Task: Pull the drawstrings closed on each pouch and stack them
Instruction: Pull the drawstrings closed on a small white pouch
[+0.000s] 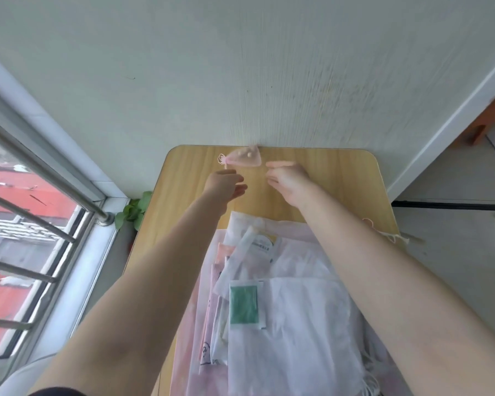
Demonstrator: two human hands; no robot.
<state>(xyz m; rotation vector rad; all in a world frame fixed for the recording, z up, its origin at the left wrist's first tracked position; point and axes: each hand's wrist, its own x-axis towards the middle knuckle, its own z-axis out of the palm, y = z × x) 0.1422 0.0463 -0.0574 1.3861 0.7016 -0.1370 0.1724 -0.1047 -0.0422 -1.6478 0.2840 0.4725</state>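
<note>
At the table's (340, 178) far edge lies a cinched pink pouch (245, 159), seemingly starting the stack; both the left hand (226, 185) and right hand (287, 178) hover nearby, fingers relaxed, grasping nothing.

Soft, bright daylight comes in from the window (26, 224) on the left. Shadows on the surface (183, 172) are very weak. The wide lens bends straight lines at the edges. The far wall (240, 67) and both hands look slightly blurred.
</note>
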